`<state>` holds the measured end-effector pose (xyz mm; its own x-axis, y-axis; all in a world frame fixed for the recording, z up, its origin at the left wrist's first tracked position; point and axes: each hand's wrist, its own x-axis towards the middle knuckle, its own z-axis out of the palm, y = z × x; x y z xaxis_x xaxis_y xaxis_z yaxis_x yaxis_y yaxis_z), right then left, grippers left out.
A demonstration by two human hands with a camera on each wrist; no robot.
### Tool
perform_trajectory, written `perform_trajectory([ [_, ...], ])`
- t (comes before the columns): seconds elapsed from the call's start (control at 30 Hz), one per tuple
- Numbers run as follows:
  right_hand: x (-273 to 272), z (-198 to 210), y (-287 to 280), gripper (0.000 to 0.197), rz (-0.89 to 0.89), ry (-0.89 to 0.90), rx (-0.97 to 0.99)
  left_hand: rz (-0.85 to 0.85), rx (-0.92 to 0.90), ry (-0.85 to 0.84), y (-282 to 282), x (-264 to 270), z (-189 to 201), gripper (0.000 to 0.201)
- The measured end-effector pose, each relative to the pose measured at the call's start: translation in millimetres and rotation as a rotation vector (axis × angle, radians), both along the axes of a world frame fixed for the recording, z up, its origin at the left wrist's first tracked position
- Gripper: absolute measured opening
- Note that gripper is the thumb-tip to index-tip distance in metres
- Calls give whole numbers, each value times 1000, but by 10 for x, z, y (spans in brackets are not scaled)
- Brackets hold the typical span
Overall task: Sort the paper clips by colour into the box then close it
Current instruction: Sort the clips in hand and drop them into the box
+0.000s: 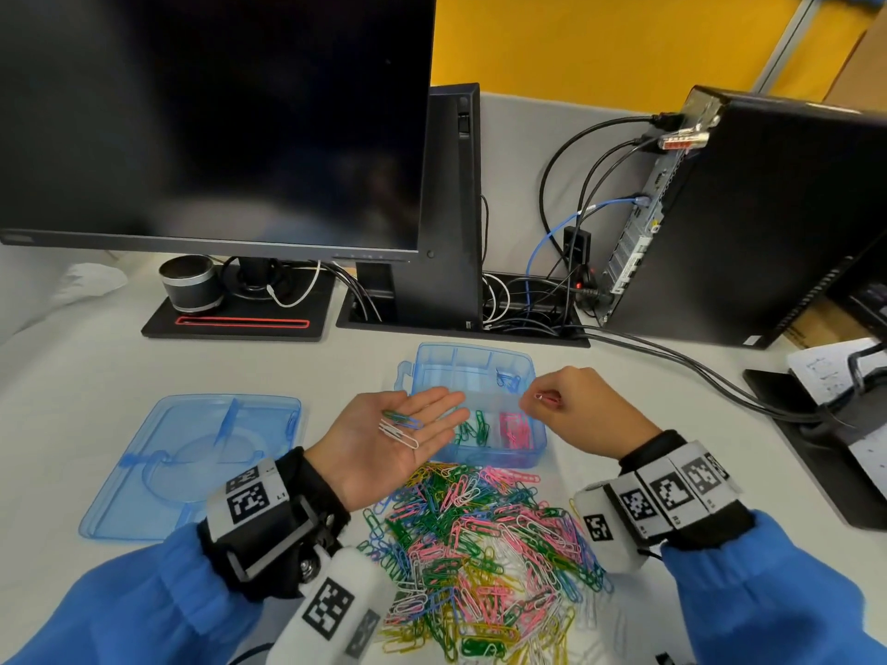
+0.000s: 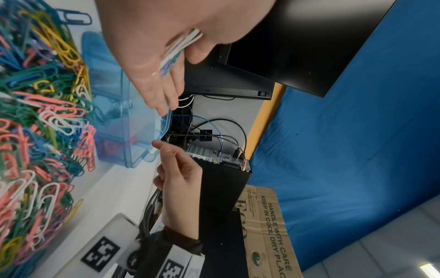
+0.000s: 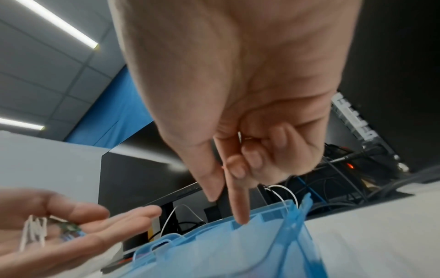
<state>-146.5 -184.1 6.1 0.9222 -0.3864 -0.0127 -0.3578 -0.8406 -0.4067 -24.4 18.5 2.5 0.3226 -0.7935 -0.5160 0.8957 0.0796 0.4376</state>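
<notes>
A heap of mixed-colour paper clips (image 1: 480, 544) lies on the desk in front of me. Behind it stands the open blue compartment box (image 1: 537, 443), with green clips (image 1: 473, 431), pink clips (image 1: 516, 429) and blue clips (image 1: 509, 379) in separate compartments. My left hand (image 1: 384, 453) is held palm up, fingers straight, over the box's left edge. A few white, green and blue clips (image 1: 401, 427) lie loose on the palm (image 2: 147, 47). My right hand (image 1: 538, 398) hovers over the box's right side and pinches a small pink-looking clip (image 1: 546, 398) between thumb and forefinger, its other fingers (image 3: 252, 159) curled.
The box's detached blue lid (image 1: 192, 463) lies flat to the left. A monitor (image 1: 211, 117) with its stand, a small speaker (image 1: 189, 283), a PC tower (image 1: 749, 218) and cables (image 1: 696, 371) fill the back and right. Papers (image 1: 835, 371) sit at the right edge.
</notes>
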Motion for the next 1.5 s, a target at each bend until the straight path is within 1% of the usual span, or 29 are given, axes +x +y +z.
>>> perform_trajectory([
  [0.07, 0, 24, 5, 17, -9, -4, 13, -2, -3, -9, 12, 15, 3, 42],
  [0.1, 3, 42, 11, 17, -15, -8, 28, -2, -4, -15, 11, 21, 4, 42],
  [0.17, 5, 56, 13, 22, -22, -7, 59, 11, 11, -19, 15, 31, 1, 43],
  [0.27, -16, 72, -1, 26, -21, -14, 45, 42, 11, -16, 22, 50, -17, 47],
  [0.37, -26, 99, -13, 24, -12, -78, 31, 80, -12, -8, 49, 102, -21, 55],
  [0.47, 7, 154, 117, 19, 55, -202, 85, 83, -28, -5, 65, 142, 23, 66],
  [0.57, 61, 214, 395, 15, 179, -356, 185, 60, -66, 12, 53, 102, 41, 74],
  [0.63, 108, 214, 569, 16, 257, -394, 184, 19, -130, 42, 52, 54, 27, 80],
  [0.73, 202, 147, 695, 19, 299, -408, 144, -32, -197, 95, 46, 3, 26, 84],
  [0.83, 294, 89, 730, 18, 289, -345, 109, -42, -250, 160, 41, -29, 66, 78],
  [0.93, 343, 92, 723, 10, 263, -328, 111, -56, -275, 176, 51, -27, 90, 71],
  [1.07, 366, 118, 738, 10, 337, -281, 117, -76, -239, 130, 51, -22, 104, 57],
  [1.13, 369, 115, 746, 10, 371, -280, 111, -72, -234, 128, 45, -39, 105, 55],
  [1.27, 354, 106, 763, 2, 440, -262, -18, -89, -209, 128, 33, -32, 44, 55],
  [1.37, 347, 101, 776, 6, 462, -237, -81, -130, -142, 58, 26, -45, -8, 51],
  [1.47, 355, 120, 803, 7, 506, -188, -139, -142, -102, 56, 6, -75, -36, 35],
  [1.5, 357, 129, 811, 8, 519, -168, -147, -146, -92, 54, 3, -82, -45, 34],
])
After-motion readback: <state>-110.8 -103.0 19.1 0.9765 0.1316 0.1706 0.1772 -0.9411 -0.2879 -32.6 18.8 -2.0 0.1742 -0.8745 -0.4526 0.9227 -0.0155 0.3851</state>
